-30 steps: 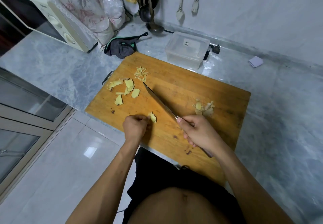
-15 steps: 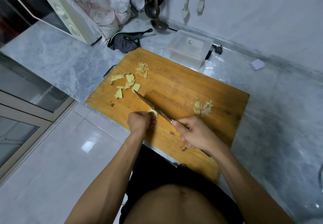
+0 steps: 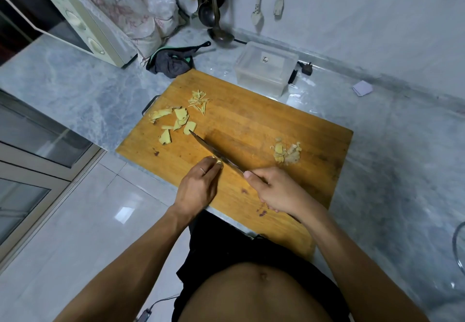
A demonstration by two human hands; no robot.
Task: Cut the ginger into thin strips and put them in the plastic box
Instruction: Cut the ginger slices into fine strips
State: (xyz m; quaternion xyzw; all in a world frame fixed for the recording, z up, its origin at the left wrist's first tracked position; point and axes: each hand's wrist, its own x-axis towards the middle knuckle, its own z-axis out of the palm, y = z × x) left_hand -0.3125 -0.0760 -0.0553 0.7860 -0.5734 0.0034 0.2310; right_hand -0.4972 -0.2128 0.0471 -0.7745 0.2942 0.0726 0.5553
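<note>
**Slicing a ginger piece near the front of the board**

The person stands at the surface with a wooden cutting board set askew in front of them. The left hand is at the board's near-left edge, its fingers curled down and pressed together on a small ginger piece, pinning it so it cannot slide. Only a sliver of it shows past the fingertips. The right hand is wrapped around the handle of the knife, thumb laid along the top, the blade running diagonally toward the far-left corner and sitting right against the left knuckles. I take that closeness as deliberate: the knuckles guide the blade for thin cuts.

Flat ginger slices wait near the far-left edge of the board, just beyond the knife tip, and a small heap of finished strips lies past them toward the far edge. Pale ginger scraps, probably peelings, sit apart by the right edge, out of the way.

The plastic box stands on the surface just beyond the board's far edge, its lid apparently on; I cannot see any ginger inside. Judging by the uncut slices, most of the cutting remains to be done.
</note>
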